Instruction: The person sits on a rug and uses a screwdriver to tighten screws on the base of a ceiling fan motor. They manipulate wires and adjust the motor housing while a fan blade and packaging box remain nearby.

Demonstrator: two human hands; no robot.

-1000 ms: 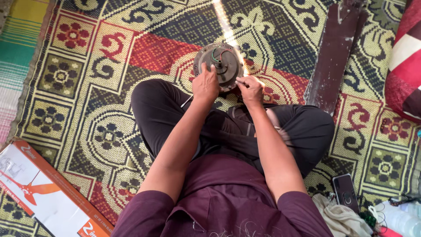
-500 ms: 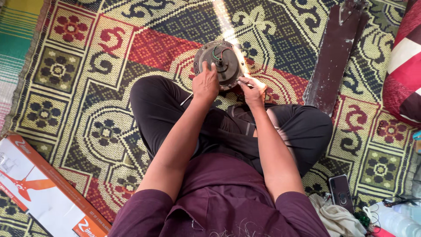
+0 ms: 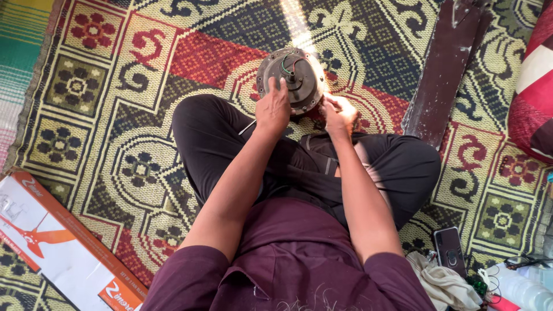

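I sit cross-legged on a patterned woven mat [image 3: 115, 144]. A round grey fan motor [image 3: 299, 75] with red and green wires on its top lies on the mat just past my knees. My left hand [image 3: 273, 107] presses on the motor's near left side, fingers curled over its rim. A thin pale rod [image 3: 247, 126] sticks out down-left from under that hand. My right hand [image 3: 340, 114] grips the motor's near right edge with bent fingers. The motor's near part is hidden by both hands.
A dark brown fan blade [image 3: 449, 69] lies at the upper right, a red-and-white cushion [image 3: 536, 86] beyond it. A long cardboard box [image 3: 52, 247] lies at the lower left. A phone [image 3: 449, 250], cloth [image 3: 443, 282], plastic bottle [image 3: 524, 288] and glasses [image 3: 524, 262] sit at the lower right.
My right hand has come down from the motor's top right to its near right edge. My left hand stays on the motor. The view has shifted slightly.
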